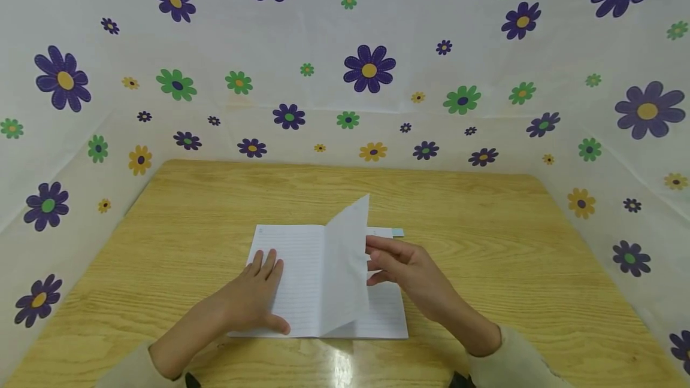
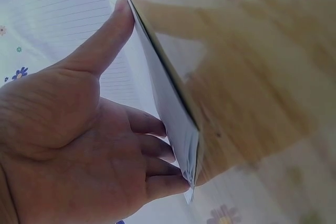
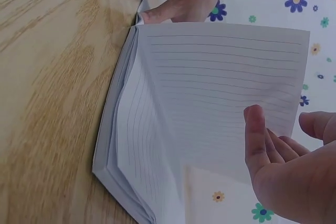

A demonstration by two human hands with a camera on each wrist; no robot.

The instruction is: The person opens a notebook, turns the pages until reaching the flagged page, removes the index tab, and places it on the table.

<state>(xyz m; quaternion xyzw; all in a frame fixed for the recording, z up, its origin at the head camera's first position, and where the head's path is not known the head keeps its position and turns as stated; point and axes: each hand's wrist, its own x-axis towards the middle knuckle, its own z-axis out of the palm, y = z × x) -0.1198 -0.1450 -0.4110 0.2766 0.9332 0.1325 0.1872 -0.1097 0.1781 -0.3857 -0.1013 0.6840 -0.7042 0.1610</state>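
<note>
Resting on the left half of the open notebook (image 1: 302,286) with the left hand (image 1: 250,299), with the thumb spread away from the fingers, likely to hold it flat and steady on the wooden table (image 1: 162,214). Supporting the raised page (image 1: 346,274) from its right side with the loosely extended fingers of the right hand (image 1: 412,271) (with the thumb standing apart, so not pinching), seemingly to hold it clear of the lined page below (image 1: 385,313).

Right sleeve (image 1: 507,361) cut off, right page (image 1: 387,315) part-hidden
</note>
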